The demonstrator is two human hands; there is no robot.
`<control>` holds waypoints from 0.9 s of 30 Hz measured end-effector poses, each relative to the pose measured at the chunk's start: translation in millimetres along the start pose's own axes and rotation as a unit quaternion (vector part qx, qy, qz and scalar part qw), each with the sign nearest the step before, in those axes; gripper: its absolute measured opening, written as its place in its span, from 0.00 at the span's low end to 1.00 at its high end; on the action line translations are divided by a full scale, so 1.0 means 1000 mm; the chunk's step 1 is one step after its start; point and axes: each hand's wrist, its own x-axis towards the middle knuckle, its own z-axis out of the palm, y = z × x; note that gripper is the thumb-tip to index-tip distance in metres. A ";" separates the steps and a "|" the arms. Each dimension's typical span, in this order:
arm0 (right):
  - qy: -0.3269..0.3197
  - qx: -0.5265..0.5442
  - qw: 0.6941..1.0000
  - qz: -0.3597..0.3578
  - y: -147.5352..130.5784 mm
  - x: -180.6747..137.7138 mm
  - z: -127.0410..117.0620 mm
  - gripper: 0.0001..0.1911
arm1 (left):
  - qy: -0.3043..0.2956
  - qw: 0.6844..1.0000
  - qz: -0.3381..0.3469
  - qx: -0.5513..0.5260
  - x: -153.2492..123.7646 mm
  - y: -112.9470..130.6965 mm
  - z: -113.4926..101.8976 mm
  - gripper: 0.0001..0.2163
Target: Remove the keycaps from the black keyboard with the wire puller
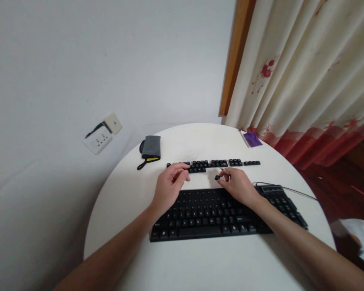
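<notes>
A black keyboard (200, 231) lies across the table, with bare-looking sockets in its upper rows and keys on its lower rows. Beyond it, loose black keycaps (219, 163) are set out in rows. My left hand (169, 184) hovers by the left end of these rows, its fingers loosely curled and the thumb apart, holding nothing I can see. Above the keyboard's top edge, my right hand (237, 184) pinches a single black keycap (217, 177) between thumb and fingertips. A thin metallic piece (223, 171) also shows at its fingers; its kind is unclear.
The round white table (133, 210) stands against a white wall with a socket (98, 139). At the back left lies a grey pouch (152, 146) with a black loop; at the back right, a purple cloth (252, 139). A cable (300, 191) runs off to the right, near the curtain (291, 81).
</notes>
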 end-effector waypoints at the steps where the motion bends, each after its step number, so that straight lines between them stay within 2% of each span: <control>1: -0.015 -0.025 1.000 0.010 0.001 0.006 0.003 0.03 | 0.006 1.000 0.001 0.001 0.001 -0.001 -0.002 0.10; 5: -0.051 -0.087 0.994 0.029 -0.002 0.022 0.013 0.05 | 0.018 1.000 0.006 0.017 0.003 -0.002 -0.005 0.12; 11: -0.047 -0.109 0.991 0.057 -0.004 0.022 0.017 0.11 | 0.024 0.998 0.020 0.058 0.003 -0.003 -0.007 0.12; 16: -0.049 -0.124 0.987 0.091 -0.006 0.021 0.020 0.06 | 0.024 0.997 0.033 0.066 0.004 -0.001 -0.008 0.12; 27: -0.044 -0.114 0.987 0.105 -0.014 0.041 0.029 0.07 | 0.021 0.997 0.032 0.065 0.002 0.002 -0.008 0.12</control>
